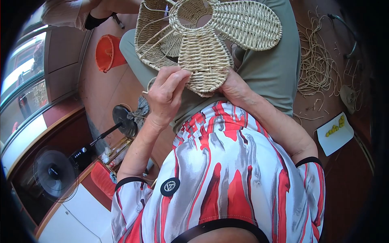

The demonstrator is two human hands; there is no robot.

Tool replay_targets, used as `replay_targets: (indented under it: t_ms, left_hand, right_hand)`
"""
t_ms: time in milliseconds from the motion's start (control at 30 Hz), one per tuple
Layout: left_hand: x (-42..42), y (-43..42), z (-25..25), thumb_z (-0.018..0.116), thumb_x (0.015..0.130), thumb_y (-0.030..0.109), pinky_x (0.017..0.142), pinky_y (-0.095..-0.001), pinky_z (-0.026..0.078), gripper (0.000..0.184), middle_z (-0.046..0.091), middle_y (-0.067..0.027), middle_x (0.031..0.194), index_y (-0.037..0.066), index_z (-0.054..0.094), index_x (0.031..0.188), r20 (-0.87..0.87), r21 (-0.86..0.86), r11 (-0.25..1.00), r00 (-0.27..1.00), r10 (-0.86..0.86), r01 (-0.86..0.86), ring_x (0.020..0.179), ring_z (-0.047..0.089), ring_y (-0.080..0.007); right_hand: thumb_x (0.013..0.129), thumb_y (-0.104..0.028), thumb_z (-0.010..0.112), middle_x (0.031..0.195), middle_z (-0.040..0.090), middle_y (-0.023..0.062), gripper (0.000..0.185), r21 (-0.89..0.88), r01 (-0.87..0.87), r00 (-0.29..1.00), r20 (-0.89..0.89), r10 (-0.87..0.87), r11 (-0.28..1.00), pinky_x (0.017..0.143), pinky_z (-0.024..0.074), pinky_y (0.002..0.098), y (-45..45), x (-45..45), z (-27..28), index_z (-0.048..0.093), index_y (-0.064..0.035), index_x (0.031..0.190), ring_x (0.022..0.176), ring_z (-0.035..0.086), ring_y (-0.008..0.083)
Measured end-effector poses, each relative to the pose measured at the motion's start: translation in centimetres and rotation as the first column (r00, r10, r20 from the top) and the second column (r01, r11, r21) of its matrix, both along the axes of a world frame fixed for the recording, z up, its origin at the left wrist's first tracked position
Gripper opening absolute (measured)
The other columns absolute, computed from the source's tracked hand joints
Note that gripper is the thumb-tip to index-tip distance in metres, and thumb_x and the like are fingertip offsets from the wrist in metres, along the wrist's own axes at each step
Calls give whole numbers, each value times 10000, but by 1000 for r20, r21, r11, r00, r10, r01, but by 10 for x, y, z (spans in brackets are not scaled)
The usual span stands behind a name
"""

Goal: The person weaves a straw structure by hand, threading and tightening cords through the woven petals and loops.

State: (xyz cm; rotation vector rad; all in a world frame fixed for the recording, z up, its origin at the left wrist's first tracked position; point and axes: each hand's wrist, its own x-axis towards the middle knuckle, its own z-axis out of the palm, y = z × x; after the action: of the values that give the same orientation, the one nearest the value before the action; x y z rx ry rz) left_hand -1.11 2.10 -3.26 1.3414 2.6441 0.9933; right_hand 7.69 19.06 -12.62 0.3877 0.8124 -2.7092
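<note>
A woven straw piece (204, 60) with petal-shaped panels around a round opening rests over my lap. My left hand (165, 95) is at the lower left edge of the lowest petal, its thumb and fingers pinched together; a strand of straw cord (150, 83) shows beside it. My right hand (235, 87) grips the same petal from the lower right, its fingers mostly hidden beneath the weave. Another petal (253, 26) spreads to the upper right. More woven panels with loose strands lie at the upper left of the piece.
A red bucket (104, 52) stands on the floor at left, near a black fan (56, 172). Loose cord (318, 60) is heaped at right, above a white sheet (330, 141) with yellow pieces. Part of another person (67, 14) shows at the upper left.
</note>
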Motion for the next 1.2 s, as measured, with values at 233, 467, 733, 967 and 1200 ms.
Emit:
replay_targets:
  t_ms: [233, 467, 733, 967, 1200]
  left_hand:
    - [5, 18, 7, 713, 852, -43, 697, -383, 531, 148, 648, -115, 975, 35, 686, 974, 89, -59, 995, 993, 80, -75, 827, 661, -293]
    - [2, 22, 5, 762, 792, 17, 848, -418, 473, 211, 638, -62, 1003, 83, 711, 986, -177, -110, 992, 980, -86, 67, 980, 597, -289]
    - [19, 21, -7, 785, 771, 37, 845, -406, 447, 231, 626, -79, 1006, 69, 717, 989, -97, -54, 999, 995, 4, -9, 972, 581, -286]
    - [20, 28, -6, 779, 770, 26, 822, -393, 468, 198, 685, -80, 920, 71, 726, 954, -57, 29, 991, 990, 129, -128, 883, 633, -276]
    - [18, 28, -5, 790, 766, 52, 803, -383, 462, 206, 694, -45, 912, 97, 725, 957, -46, 7, 992, 991, 127, -127, 884, 640, -257]
  right_hand:
    - [967, -211, 723, 1237, 683, 35, 415, 65, 11, 1000, 17, -12, 998, 898, 582, 319, -6, -3, -16, 609, -60, 1337, 1059, 670, 118]
    - [933, -93, 745, 1084, 748, 52, 260, 187, 235, 972, -15, -237, 954, 821, 606, 302, -10, 2, 5, 721, -29, 1185, 948, 710, 124]
    - [935, -126, 750, 1101, 754, 35, 253, 71, 244, 970, -6, -244, 967, 884, 583, 290, -6, 14, -7, 730, -31, 1169, 982, 701, 106]
    - [962, -155, 722, 1166, 719, 27, 308, -105, 241, 970, -18, -244, 965, 888, 587, 300, -6, 5, 3, 657, -51, 1245, 991, 702, 120]
    - [1014, -238, 660, 1245, 678, 49, 388, -175, 159, 984, -54, -170, 972, 945, 567, 318, -2, 4, 4, 577, -50, 1344, 1094, 667, 127]
